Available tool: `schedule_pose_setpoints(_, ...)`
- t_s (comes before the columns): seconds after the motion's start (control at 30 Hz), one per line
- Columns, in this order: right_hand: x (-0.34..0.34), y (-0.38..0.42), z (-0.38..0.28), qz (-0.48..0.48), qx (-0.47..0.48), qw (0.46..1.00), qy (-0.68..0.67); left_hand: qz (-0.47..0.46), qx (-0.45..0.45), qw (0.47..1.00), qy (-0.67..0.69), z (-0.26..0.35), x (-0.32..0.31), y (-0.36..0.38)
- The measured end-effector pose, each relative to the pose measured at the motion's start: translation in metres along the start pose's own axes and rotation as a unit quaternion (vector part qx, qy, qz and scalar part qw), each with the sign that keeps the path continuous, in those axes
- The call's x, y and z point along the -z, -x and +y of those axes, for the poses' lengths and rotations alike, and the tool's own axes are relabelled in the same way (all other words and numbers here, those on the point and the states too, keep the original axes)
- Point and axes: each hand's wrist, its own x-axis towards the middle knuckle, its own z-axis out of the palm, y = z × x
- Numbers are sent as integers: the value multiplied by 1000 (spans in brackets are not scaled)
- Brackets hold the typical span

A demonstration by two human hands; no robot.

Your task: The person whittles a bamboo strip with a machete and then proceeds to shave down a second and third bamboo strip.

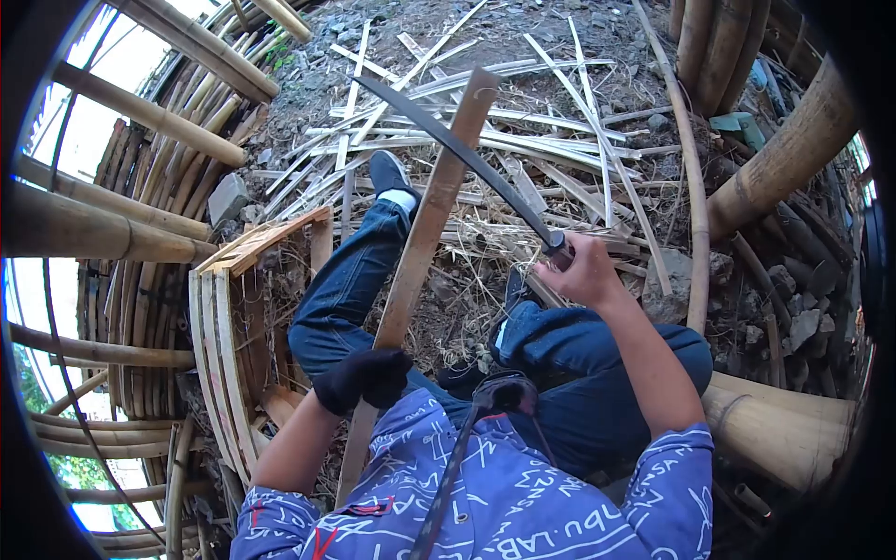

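Observation:
My left hand (362, 381), in a black glove, is closed round the lower part of a long flat bamboo slat (429, 213). The slat slants up and away between my legs, its lower end by my shirt. Bare, my right hand (583, 271) grips the handle of a machete (467, 159). Its long dark blade points to the upper left and crosses the slat near the far end in this view. My fingers cover most of the handle.
Pale split bamboo strips (560, 126) lie heaped on the ground ahead. A wooden crate (224, 327) stands at my left. Thick bamboo poles (779, 168) rise on both sides, with stones (805, 329) at the right and a concrete block (228, 199) at the left.

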Motion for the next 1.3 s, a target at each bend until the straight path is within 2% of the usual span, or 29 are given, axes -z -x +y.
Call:
schedule_pose_setpoints(0.03,-1,1,-4,-13,15,1000,12,43,-16,998,-52,4,-5,1)
schedule_pose_setpoints(0.1,3,6,-24,-52,20,998,10,55,-13,997,-54,6,-8,-2)
schedule_pose_setpoints(0.2,-15,10,-15,-25,66,996,60,79,9,993,-93,3,-8,-17)
schedule_pose_setpoints(0.27,-14,14,-16,-48,64,993,89,92,27,987,-129,3,-16,-28)
schedule_pose_setpoints(0.33,-17,17,-16,-40,117,983,138,160,1,949,-272,7,-36,-34)
schedule_pose_setpoints(0.47,-25,25,-14,-83,102,976,175,191,5,939,-287,5,-42,-43)
schedule_pose_setpoints(0.53,-24,21,-9,-78,97,976,180,258,-70,842,-468,1,-49,-46)
schedule_pose_setpoints(0.57,-23,17,-5,-73,94,975,187,259,-68,842,-469,2,-53,-45)
schedule_pose_setpoints(0.63,-24,6,14,-56,85,972,211,268,-143,779,-549,1,-60,-44)
schedule_pose_setpoints(0.73,-13,-6,23,-41,71,968,238,296,-145,761,-559,1,-55,-44)
schedule_pose_setpoints(0.83,-3,-13,37,-19,-18,973,228,278,-129,768,-562,3,-60,-33)
schedule_pose_setpoints(0.97,-4,-12,32,-12,-16,967,254,285,-148,763,-561,-2,-52,-35)
schedule_pose_setpoints(1.07,-22,4,18,-30,25,986,162,282,-156,763,-560,-6,-46,-36)
schedule_pose_setpoints(1.17,-36,13,5,-68,53,975,204,318,-128,786,-515,-5,-53,-38)
schedule_pose_setpoints(1.2,-39,13,7,-81,77,965,237,306,-172,777,-522,-9,-52,-39)
schedule_pose_setpoints(1.23,-37,7,17,-69,73,964,245,292,-214,768,-529,-12,-52,-39)
schedule_pose_setpoints(1.27,-28,1,27,-74,58,958,271,292,-209,769,-529,-12,-53,-35)
schedule_pose_setpoints(1.3,-16,-9,36,-36,11,961,275,290,-204,751,-557,-10,-55,-29)
